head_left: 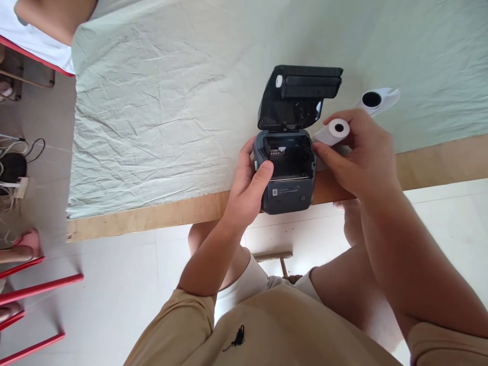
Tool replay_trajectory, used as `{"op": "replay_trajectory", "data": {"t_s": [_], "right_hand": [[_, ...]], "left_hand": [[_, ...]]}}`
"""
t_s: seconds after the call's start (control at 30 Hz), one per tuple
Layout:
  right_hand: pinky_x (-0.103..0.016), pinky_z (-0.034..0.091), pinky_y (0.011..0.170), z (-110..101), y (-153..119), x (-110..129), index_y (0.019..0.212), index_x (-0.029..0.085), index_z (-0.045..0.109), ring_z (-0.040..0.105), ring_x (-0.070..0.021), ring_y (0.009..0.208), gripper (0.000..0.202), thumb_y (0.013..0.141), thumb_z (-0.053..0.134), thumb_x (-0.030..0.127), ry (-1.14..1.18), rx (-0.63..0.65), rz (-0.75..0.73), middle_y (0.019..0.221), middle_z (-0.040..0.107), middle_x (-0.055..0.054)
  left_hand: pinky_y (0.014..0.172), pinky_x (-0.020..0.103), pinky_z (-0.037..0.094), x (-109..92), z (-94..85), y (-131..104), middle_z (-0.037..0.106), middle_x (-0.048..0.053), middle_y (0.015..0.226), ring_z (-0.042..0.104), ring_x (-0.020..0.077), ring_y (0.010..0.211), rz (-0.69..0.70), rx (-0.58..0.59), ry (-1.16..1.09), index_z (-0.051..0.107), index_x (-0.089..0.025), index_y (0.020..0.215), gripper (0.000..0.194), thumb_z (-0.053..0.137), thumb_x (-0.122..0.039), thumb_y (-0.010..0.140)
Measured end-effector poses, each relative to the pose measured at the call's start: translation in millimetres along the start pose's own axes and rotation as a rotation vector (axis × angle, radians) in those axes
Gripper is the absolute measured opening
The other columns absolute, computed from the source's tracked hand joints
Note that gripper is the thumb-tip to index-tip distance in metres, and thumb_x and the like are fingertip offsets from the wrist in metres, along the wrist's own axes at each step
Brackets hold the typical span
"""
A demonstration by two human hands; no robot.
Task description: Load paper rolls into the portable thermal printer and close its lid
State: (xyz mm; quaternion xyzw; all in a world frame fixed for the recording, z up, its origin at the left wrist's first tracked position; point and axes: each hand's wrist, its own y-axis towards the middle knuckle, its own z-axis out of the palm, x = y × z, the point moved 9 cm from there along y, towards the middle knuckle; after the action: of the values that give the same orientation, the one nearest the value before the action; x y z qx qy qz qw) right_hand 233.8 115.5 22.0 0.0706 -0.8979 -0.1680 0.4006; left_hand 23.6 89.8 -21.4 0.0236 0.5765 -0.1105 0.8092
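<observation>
A dark label printer [288, 195] stands at the table's front edge with its lid [301, 96] swung up, so the paper bay inside shows. My left hand [249, 185] grips its left side, thumb over the rim of the bay. In my right hand [360, 152], thumb and fingers hold a small white paper roll [330, 133] just right of the printer. Behind that hand lies another white roll with a wide black core [371, 99], a loose strip trailing from it.
A wrinkled pale green cloth [160, 117] covers the table, whose bare wooden edge [145, 223] runs along the front. Another person's arm [57, 18] reaches in at the top left. Red stool legs [41, 288] and cables [13, 178] are on the left floor.
</observation>
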Motion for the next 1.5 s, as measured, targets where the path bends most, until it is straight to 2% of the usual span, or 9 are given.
{"op": "replay_trajectory", "data": {"t_s": [0.17,0.37,0.53,0.8,0.87,1.03,1.23,1.37,1.5], "right_hand": [[-0.054,0.067,0.083,-7.4,-4.2,-0.5,0.132,0.033,0.071,0.080,-0.0328,0.097,0.054,0.079,0.082,0.036,-0.033,-0.013,-0.019,0.111,0.083,-0.006],[-0.048,0.058,0.073,-59.2,-2.1,-10.3,0.133,0.030,0.079,0.076,-0.0291,0.098,0.055,0.079,0.069,0.025,-0.209,-0.428,-0.118,0.124,0.074,-0.013],[-0.051,0.061,0.085,-34.2,17.2,-42.4,0.133,0.029,0.077,0.076,-0.0327,0.102,0.057,0.077,0.078,0.026,-0.308,-0.207,0.009,0.126,0.077,-0.016],[-0.046,0.061,0.077,-31.2,3.3,-29.4,0.119,0.029,0.075,0.071,-0.0267,0.088,0.040,0.081,0.067,0.019,-0.308,-0.094,-0.094,0.107,0.076,-0.010],[-0.045,0.063,0.079,-34.8,0.4,-29.4,0.119,0.029,0.079,0.073,-0.0288,0.100,0.033,0.087,0.071,0.027,-0.312,-0.111,-0.121,0.109,0.073,-0.011],[-0.047,0.066,0.080,-46.3,-4.9,-42.7,0.150,0.033,0.063,0.074,-0.0245,0.096,0.067,0.083,0.070,0.025,-0.094,-0.160,-0.053,0.116,0.074,-0.006],[-0.048,0.066,0.087,-43.4,-8.9,-54.5,0.135,0.030,0.075,0.073,-0.0284,0.109,0.054,0.081,0.080,0.030,-0.235,-0.123,-0.006,0.124,0.073,-0.012],[-0.044,0.064,0.084,-45.1,-10.6,-65.7,0.158,0.034,0.054,0.074,-0.0220,0.099,0.083,0.079,0.072,0.015,-0.065,-0.154,0.047,0.125,0.073,-0.008],[-0.049,0.063,0.094,-40.9,-6.7,-63.0,0.142,0.028,0.072,0.071,-0.0303,0.122,0.066,0.077,0.079,0.014,-0.248,-0.089,0.007,0.126,0.068,-0.014]], "left_hand": [[0.119,0.045,0.063,-0.1,-0.6,0.4,0.070,0.008,0.161,0.064,0.0334,0.157,-0.003,0.011,0.016,0.055,-0.034,0.150,0.063,0.073,-0.069,0.101],[0.113,0.043,0.066,1.9,-2.4,0.6,0.073,0.007,0.157,0.068,0.0325,0.153,-0.008,0.007,-0.021,0.055,-0.034,0.149,0.060,0.075,-0.065,0.101],[0.109,0.043,0.068,2.9,-3.3,1.2,0.078,0.007,0.150,0.072,0.0323,0.149,-0.003,0.004,-0.018,0.056,-0.036,0.149,0.059,0.073,-0.066,0.102],[0.111,0.043,0.069,0.6,-1.5,1.4,0.077,0.007,0.151,0.072,0.0320,0.149,0.035,0.016,-0.038,0.058,-0.034,0.146,0.053,0.073,-0.062,0.103],[0.112,0.044,0.069,-0.4,-0.8,2.3,0.077,0.007,0.151,0.072,0.0322,0.149,0.054,0.029,-0.043,0.058,-0.033,0.145,0.053,0.074,-0.062,0.103],[0.117,0.047,0.068,-0.3,-1.0,4.7,0.077,0.006,0.148,0.071,0.0335,0.150,0.076,0.049,-0.022,0.059,-0.032,0.142,0.056,0.074,-0.067,0.101],[0.122,0.051,0.066,1.4,-2.3,5.3,0.077,0.007,0.148,0.066,0.0353,0.157,0.078,0.052,-0.015,0.056,-0.033,0.146,0.059,0.074,-0.067,0.101],[0.127,0.052,0.062,0.6,-2.6,5.8,0.077,0.005,0.146,0.056,0.0353,0.167,0.104,0.047,0.002,0.061,-0.033,0.140,0.055,0.073,-0.069,0.101],[0.127,0.052,0.062,-0.1,-2.3,7.5,0.077,0.005,0.144,0.051,0.0355,0.171,0.123,0.049,0.010,0.064,-0.033,0.135,0.052,0.073,-0.070,0.101]]}}
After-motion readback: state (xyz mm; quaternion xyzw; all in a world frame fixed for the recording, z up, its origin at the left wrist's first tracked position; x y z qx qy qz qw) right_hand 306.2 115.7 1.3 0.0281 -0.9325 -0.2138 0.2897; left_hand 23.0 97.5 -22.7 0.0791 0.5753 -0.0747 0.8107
